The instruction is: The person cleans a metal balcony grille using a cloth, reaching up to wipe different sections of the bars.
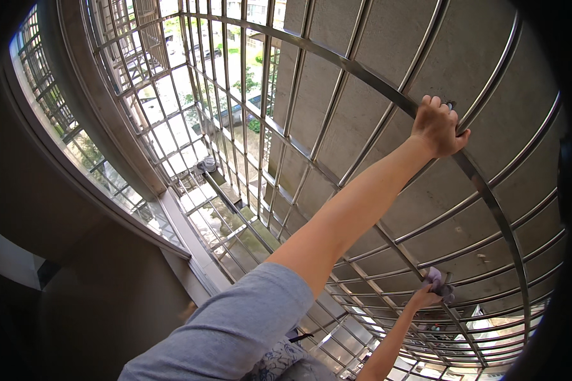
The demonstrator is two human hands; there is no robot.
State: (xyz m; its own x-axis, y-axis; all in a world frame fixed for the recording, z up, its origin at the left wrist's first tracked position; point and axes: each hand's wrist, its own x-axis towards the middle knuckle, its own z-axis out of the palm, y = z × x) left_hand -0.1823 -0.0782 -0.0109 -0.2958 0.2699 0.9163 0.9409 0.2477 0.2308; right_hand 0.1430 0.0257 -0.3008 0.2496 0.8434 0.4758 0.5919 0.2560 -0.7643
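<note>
My left hand, at the end of a bare arm below a grey short sleeve, is closed around the flat metal rail of a window security grille. A ring shows on one finger. Lower down on the right, my right hand grips a purple-grey cloth. The cloth is bunched against a lower flat rail, where the round bars cross it. Part of the cloth seems to wrap the metal; the right fingers are partly hidden by it.
Shiny round bars stand before a grey concrete wall. A sliding window frame with glass rises at left above a sill. A grey bundle sits by the grille's lower bars. Greenery and parked cars show outside, far below.
</note>
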